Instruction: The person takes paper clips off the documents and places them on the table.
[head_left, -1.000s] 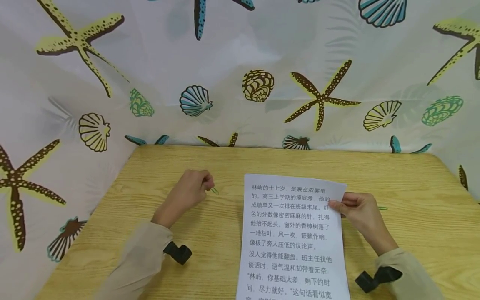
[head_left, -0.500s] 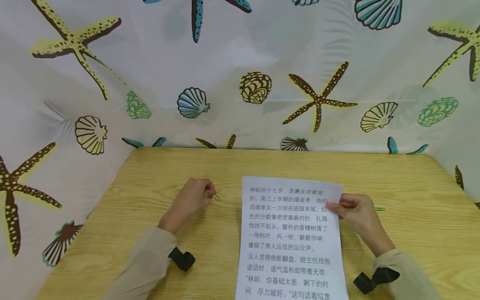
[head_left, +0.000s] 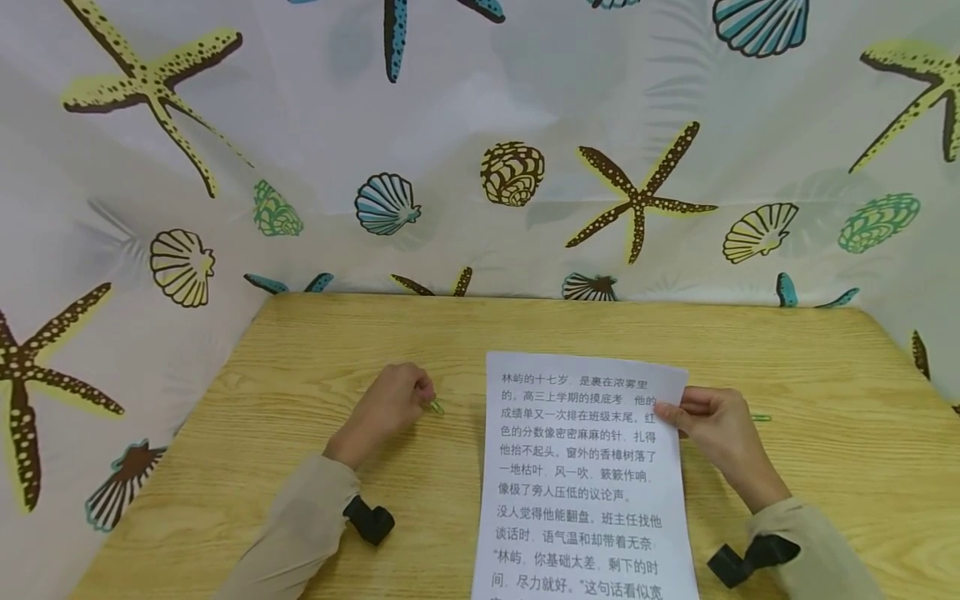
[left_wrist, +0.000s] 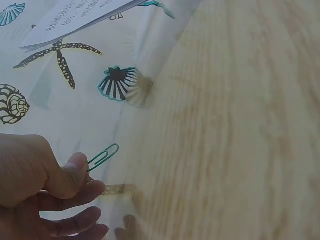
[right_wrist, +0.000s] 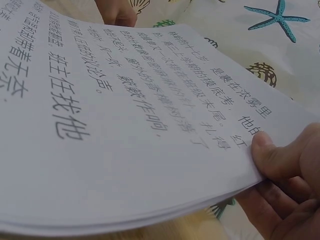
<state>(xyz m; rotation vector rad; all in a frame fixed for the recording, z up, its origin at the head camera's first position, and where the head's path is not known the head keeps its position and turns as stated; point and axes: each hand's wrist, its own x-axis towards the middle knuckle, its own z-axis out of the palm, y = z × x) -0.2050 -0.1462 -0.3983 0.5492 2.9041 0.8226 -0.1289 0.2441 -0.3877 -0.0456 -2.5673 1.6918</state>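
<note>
A green paper clip (left_wrist: 104, 157) is pinched between the thumb and forefinger of my left hand (head_left: 393, 404); its looped end sticks out past the fingertips. That hand is over the table, left of the paper. My right hand (head_left: 723, 437) grips a small stack of printed paper sheets (head_left: 577, 467) by the upper right edge, thumb on top and fingers underneath. Lines of Chinese text cover the top sheet. In the right wrist view several layered edges show along the side of the sheets (right_wrist: 125, 170), which are raised and slightly bowed. The lower end of the stack is outside the head view.
Another green paper clip (head_left: 761, 417) lies on the wooden table (head_left: 847, 367), just right of my right hand. A white cloth (head_left: 450, 108) printed with starfish and shells hangs behind the table and along its sides. Each wrist wears a black camera strap.
My left hand has moved slightly right and down towards the paper, carrying the paper clip. My right hand keeps its grip on the sheets at nearly the same spot.
</note>
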